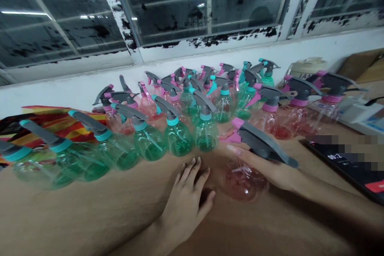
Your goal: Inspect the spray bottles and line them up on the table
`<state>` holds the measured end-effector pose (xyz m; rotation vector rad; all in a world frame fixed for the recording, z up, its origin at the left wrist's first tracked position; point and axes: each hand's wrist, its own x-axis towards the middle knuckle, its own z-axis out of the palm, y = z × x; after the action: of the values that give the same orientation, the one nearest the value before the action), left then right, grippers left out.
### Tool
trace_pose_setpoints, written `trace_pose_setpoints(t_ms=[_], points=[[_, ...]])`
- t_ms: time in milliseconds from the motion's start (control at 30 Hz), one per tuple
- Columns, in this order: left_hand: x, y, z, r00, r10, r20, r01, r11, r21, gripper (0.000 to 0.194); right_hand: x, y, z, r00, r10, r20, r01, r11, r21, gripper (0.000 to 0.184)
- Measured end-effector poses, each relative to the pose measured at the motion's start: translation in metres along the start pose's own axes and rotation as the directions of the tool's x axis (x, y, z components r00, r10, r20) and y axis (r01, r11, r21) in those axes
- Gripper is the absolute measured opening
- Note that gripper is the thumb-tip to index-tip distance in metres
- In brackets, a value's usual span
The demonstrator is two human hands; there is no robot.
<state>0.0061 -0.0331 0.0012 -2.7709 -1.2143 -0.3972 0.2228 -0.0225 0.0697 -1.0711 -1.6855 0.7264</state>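
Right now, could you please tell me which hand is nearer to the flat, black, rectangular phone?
Right: the right hand, holding the round pink plastic spray bottle, is left of the phone; the left hand lies farther left, past that bottle.

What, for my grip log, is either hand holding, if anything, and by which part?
The right hand holds a pink spray bottle just under its spray head. The left hand rests on the table, holding nothing.

Two bare hands side by side, the left one spread palm down, the right one gripping.
The bare left hand (187,198) has slightly bent fingers, its thumb apart on the side nearer the bare right hand (270,166), which is partly hidden, one digit stretched leftward, forearm trailing rightward.
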Motion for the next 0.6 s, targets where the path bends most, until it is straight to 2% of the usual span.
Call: trace_pose_setpoints(t_ms=[133, 300, 400, 600], points=[[-0.0005, -0.0008, 0.0001, 1.0, -0.002, 0.002, 0.002, 1.0, -0.001, 0.041, -0.0002, 0.002, 0.0, 0.996, 0.089, 0.023, -0.089, 0.996, 0.01, 0.021], [-0.0001, -0.0011, 0.0004, 1.0, -0.006, 0.013, 0.006, 1.0, -0.004, 0.041, -0.0004, 0.0086, 0.0004, 1.0, 0.018, -0.009, -0.019, 0.996, -0.084, 0.016], [0.0001, -0.001, 0.0007, 1.0, 0.0, 0.01, 0.0, 1.0, 0.004, 0.042, -0.0007, 0.0088, 0.0005, 1.0, 0.014, -0.027, -0.018, 0.99, -0.138, 0.017], [0.0009, -0.0005, -0.0005, 1.0, 0.004, 0.015, -0.004, 1.0, 0.007, 0.042, -0.0018, 0.0034, 0.0007, 1.0, 0.028, -0.006, -0.028, 0.999, -0.028, 0.016]])
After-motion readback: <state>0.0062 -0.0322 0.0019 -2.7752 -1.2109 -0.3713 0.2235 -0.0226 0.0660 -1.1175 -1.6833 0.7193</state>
